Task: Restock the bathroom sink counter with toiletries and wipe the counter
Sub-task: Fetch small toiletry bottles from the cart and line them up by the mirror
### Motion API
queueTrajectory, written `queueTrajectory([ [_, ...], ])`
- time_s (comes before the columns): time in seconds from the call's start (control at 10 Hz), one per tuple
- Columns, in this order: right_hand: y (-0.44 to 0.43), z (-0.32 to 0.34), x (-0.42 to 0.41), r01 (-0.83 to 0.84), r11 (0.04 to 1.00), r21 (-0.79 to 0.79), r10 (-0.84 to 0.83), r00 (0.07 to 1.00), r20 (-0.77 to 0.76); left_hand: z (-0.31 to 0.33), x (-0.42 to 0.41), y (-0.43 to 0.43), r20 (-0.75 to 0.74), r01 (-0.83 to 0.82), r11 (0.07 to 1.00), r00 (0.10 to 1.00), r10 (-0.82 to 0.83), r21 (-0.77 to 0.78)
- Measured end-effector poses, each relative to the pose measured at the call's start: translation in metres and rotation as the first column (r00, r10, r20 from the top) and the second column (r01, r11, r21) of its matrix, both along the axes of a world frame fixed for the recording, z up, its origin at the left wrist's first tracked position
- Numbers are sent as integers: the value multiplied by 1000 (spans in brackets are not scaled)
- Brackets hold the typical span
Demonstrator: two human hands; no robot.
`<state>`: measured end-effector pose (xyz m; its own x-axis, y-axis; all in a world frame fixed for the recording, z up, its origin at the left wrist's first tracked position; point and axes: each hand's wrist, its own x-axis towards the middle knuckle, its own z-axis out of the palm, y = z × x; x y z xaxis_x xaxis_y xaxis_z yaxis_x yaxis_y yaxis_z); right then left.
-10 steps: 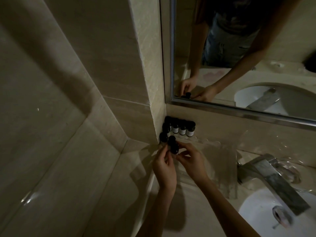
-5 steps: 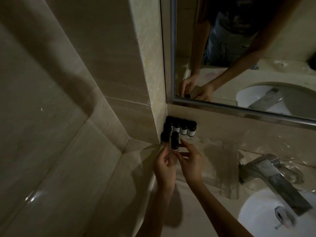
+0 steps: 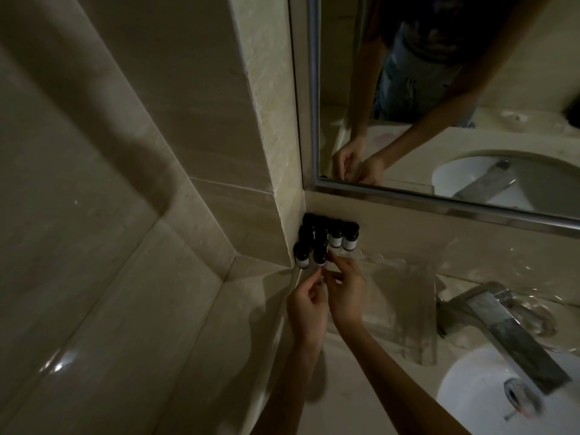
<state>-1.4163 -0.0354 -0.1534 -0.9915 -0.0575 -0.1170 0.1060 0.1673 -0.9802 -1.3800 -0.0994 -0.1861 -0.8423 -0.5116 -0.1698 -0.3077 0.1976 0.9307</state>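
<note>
Several small dark bottles with white labels stand in the corner below the mirror, on the left end of a clear tray. One more small bottle stands at the front of the group, beside another front bottle. My left hand pinches its base with the fingertips. My right hand holds its right side with the index finger and thumb. The beige counter lies under both forearms.
A chrome faucet reaches over the white sink basin at the lower right. The framed mirror hangs above the counter, and tiled walls close the left side.
The bottle between my hands has gone from tilted and lifted to upright at the front of the group. Both hands moved slightly towards the corner with it.
</note>
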Motion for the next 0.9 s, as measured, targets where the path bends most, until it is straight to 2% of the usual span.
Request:
queueTrajectory([
  [0.2, 1, 2, -6, -25, 998, 51, 25, 1000, -5, 4, -9, 2, 9, -45, 997, 999, 45, 61],
  [0.5, 0, 0, -6, -27, 999, 42, 27, 1000, -4, 4, -10, -3, 24, -6, 993, 1000, 3, 121],
  [0.8, 7, 6, -6, -43, 999, 31, 43, 999, 6, 9, -6, 0, 64, -160, 973, 986, 151, 165],
  [0.9, 7, 8, -6, -39, 999, 37, 39, 999, -13, -1, -9, 2, 53, -147, 970, 989, 140, 192],
])
